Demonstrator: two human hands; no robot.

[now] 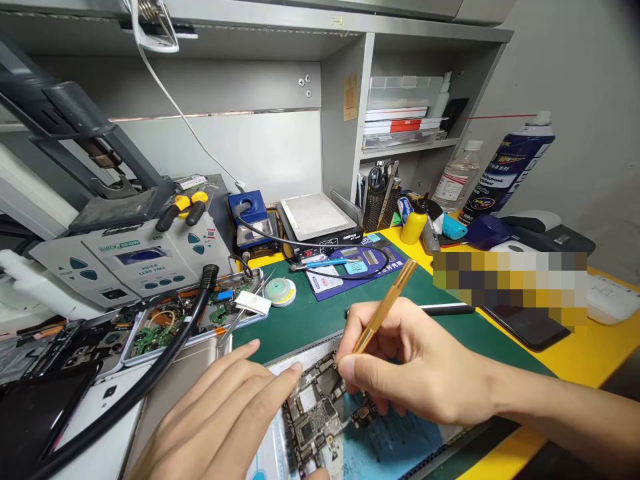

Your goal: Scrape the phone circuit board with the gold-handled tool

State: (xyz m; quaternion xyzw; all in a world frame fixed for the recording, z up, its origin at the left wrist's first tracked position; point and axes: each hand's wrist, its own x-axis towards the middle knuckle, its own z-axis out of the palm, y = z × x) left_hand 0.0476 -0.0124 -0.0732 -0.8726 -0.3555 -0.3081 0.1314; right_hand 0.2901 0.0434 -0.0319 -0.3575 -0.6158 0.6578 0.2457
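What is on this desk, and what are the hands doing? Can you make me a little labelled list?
Right hand: pinching a gold pen-like tool, with its tip hidden by the fingers
Left hand: fingers open and flat, at the left edge of the circuit board
Underneath: green mat
Left side: grey soldering station, black hose
Back right: yellow bottle, spray can

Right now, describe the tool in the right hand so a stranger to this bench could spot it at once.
Find the green mat; at its near edge a bare circuit board lies by the left hand. Above the board, the right hand grips a slim tool pen-fashion. Unlike the black pen lying flat behind, it is gold-coloured and slants upward.
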